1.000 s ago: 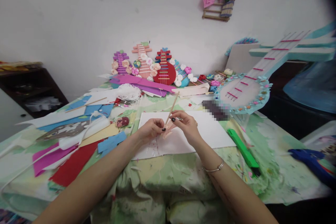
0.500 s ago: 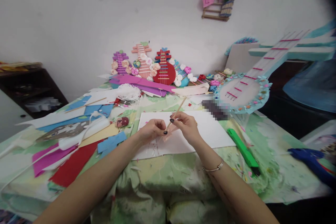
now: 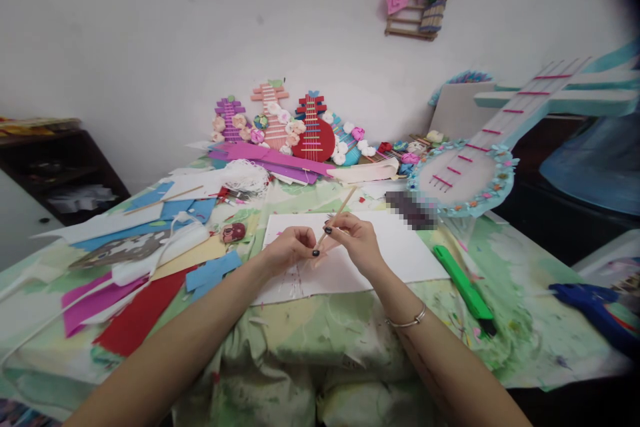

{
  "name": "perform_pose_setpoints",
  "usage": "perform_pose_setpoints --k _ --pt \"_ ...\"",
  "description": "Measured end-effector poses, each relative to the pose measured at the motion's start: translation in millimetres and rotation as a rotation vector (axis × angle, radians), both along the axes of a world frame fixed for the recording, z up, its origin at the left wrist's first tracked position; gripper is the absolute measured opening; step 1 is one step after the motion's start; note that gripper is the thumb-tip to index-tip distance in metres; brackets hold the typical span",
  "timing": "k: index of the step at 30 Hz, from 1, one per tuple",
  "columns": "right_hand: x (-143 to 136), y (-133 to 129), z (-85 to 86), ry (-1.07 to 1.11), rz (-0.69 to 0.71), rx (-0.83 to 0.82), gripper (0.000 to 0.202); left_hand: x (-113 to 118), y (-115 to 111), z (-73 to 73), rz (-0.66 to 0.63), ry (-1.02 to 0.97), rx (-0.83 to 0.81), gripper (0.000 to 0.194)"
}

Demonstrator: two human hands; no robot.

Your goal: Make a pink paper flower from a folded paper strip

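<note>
Head view: left hand (image 3: 293, 248) pinches peach paper (image 3: 323, 259) at the lower end of a thin stick (image 3: 345, 206) | right hand (image 3: 356, 238) grips the stick higher, its length slanting away rightward | white board (image 3: 405, 257) beneath stretches right, its edge near a green cutter (image 3: 464, 285), giving sideways room

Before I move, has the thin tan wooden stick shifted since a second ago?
Yes. The upper tip of the wooden stick has swung right and slightly down, judged against the long pale peach strip behind it.
</note>
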State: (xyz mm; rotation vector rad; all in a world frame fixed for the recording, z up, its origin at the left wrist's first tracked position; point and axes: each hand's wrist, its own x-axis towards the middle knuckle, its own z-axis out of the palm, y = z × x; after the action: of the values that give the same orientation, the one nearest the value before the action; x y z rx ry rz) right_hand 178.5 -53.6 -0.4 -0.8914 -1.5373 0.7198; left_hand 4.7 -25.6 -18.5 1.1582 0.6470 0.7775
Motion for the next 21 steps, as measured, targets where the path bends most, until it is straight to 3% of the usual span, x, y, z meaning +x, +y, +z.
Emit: perform_pose_setpoints --k 21 --pt "1.2 0.8 -1.8 -0.009 -0.009 -0.002 0.013 -0.1 -0.5 -0.4 0.001 0.000 -0.009 0.021"
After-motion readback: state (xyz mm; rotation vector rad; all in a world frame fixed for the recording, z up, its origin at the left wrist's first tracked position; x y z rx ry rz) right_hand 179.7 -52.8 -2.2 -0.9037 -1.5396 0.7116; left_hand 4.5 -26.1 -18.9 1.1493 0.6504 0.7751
